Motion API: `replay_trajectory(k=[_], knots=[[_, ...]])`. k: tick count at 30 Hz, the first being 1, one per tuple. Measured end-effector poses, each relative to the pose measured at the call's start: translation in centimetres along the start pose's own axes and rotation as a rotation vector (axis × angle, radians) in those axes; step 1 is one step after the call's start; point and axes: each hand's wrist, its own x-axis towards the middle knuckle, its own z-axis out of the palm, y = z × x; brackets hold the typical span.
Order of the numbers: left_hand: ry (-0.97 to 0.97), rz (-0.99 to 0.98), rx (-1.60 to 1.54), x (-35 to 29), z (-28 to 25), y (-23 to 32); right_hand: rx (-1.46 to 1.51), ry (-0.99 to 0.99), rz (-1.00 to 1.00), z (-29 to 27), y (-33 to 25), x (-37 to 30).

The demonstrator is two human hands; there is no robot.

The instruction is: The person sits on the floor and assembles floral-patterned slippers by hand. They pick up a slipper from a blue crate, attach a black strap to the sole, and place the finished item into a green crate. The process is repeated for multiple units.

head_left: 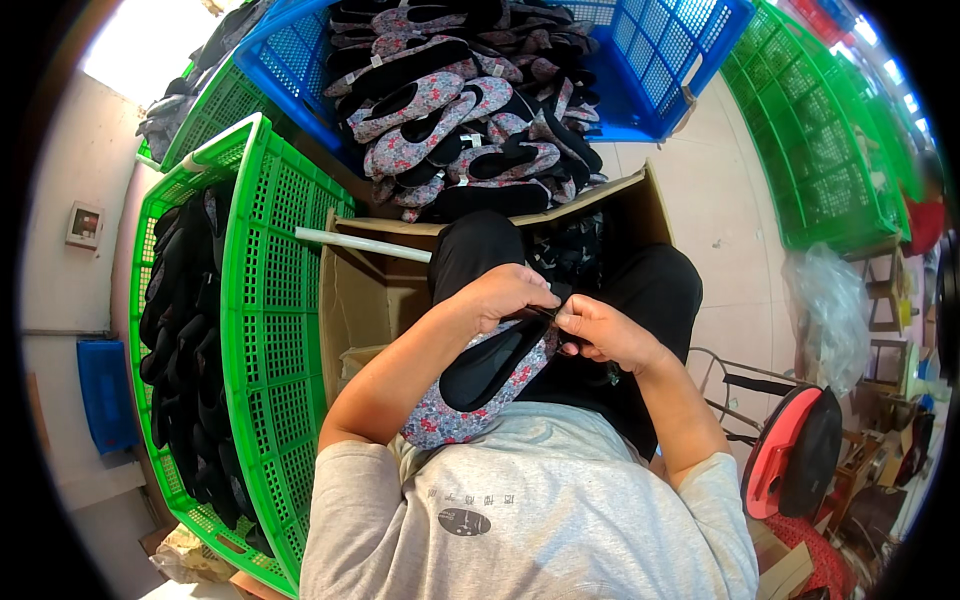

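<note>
A floral fabric slipper (435,418) with a black lining lies across my lap, its opening facing up and one end pointing away from me. At that far end my left hand (508,293) is closed, with thumb and fingers pinching the edge. Just to the right, my right hand (605,330) is closed too, its fingers curled and its thumb tip pressed at the same dark edge. The two hands almost meet there. Exactly what lies between the fingertips is small and partly hidden by them.
Ahead, a blue crate (680,62) holds a heap of similar slippers (425,125). A cardboard box (652,205) with dark items stands around my knees, a white rod (362,243) across its left side. Green crates (285,400) stand left, one holding black items; another green crate (800,140) stands right.
</note>
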Motion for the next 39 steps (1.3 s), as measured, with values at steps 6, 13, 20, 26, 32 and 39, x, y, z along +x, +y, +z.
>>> replay_trajectory(k=[6, 13, 20, 26, 32, 39], knots=[[0.02, -0.004, 0.036, -0.1, 0.2, 0.2, 0.012, 0.006, -0.008, -0.2, 0.5, 0.2], [0.045, 0.009, 0.045, 0.0, 0.3, 0.1, 0.031, 0.032, -0.01, -0.2, 0.7, 0.1], [0.189, 0.036, 0.06, 0.1, 0.9, 0.0, 0.212, 0.126, -0.134, 0.6, 2.2, -0.9], [0.195, 0.085, 0.238, -1.2, 1.1, 0.5, 0.437, 0.253, -0.263, 1.7, 5.3, -0.9], [-0.101, 0.284, 0.406, -3.6, -0.6, -0.2, 0.521, 0.235, -0.377, 2.8, 8.2, -0.1], [-0.102, 0.4, 0.989, -4.6, 0.3, 0.3, 0.442, 0.351, -0.36, 4.1, 7.6, 0.3]])
